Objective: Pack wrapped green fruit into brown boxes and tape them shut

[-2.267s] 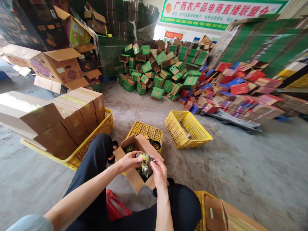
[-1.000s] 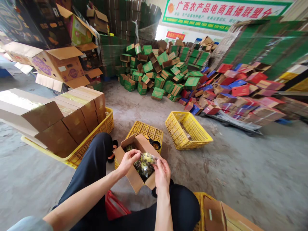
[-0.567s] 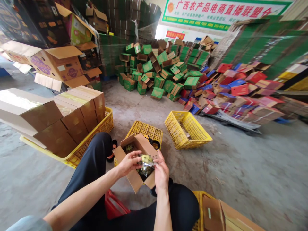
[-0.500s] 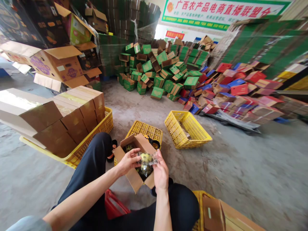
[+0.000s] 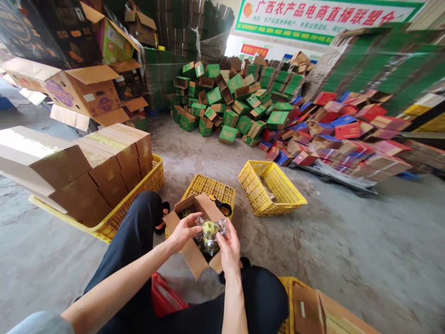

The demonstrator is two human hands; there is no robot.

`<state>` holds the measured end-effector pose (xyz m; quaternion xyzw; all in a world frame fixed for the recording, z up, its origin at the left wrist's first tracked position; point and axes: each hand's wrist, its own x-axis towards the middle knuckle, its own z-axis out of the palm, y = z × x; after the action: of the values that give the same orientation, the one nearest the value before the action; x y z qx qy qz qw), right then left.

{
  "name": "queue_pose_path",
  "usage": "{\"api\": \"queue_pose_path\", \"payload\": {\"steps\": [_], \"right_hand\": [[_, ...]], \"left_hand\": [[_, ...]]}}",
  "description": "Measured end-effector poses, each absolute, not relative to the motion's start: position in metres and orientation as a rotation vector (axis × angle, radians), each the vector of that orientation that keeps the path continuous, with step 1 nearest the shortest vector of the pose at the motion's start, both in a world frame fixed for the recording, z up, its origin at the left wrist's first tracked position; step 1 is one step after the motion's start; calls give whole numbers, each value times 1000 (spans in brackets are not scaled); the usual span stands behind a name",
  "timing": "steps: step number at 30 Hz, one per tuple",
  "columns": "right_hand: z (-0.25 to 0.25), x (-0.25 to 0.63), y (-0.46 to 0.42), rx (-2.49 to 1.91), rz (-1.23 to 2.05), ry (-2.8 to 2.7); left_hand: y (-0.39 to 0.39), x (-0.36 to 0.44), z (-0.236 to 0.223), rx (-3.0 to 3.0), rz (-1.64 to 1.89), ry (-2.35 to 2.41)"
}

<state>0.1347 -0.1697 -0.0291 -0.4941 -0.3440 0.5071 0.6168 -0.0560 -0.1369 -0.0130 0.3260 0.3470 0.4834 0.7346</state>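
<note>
A yellow-green fruit with dark spots, wrapped in clear plastic (image 5: 210, 228), is between my hands above an open cardboard box (image 5: 193, 258). My left hand (image 5: 185, 230) pinches the left end of the wrapper. On the other side, my right hand (image 5: 228, 247) has its thumb and fingers closed on the right end. More dark and greenish wrapped pieces lie inside the box, partly hidden by my hands and the held fruit. The box rests on a yellow plastic crate (image 5: 212, 186). Behind its flap lies a black and yellow tape dispenser (image 5: 223, 207).
Left of my legs, a yellow crate (image 5: 159, 174) holds several brown cartons (image 5: 111, 178). Another yellow crate (image 5: 255, 192) stands ahead right; one with cartons is at lower right (image 5: 289, 297). Something red (image 5: 165, 297) lies between my legs. Piled green boxes (image 5: 229, 118) and red boxes (image 5: 347, 130) lie beyond.
My right hand has turned and its thumb has come over the wrapper toward the fruit. The wrapped fruit shows more fully; my left hand has shifted slightly.
</note>
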Motion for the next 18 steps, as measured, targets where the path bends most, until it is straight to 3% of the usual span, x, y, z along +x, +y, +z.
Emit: {"api": "queue_pose_path", "payload": {"steps": [12, 18], "right_hand": [[-51, 145, -161, -1350, 969, -746], [-56, 146, -160, -1581, 942, -762]], "left_hand": [[-91, -103, -29, 931, 1239, 1172], [-56, -97, -49, 1713, 693, 1361]]}}
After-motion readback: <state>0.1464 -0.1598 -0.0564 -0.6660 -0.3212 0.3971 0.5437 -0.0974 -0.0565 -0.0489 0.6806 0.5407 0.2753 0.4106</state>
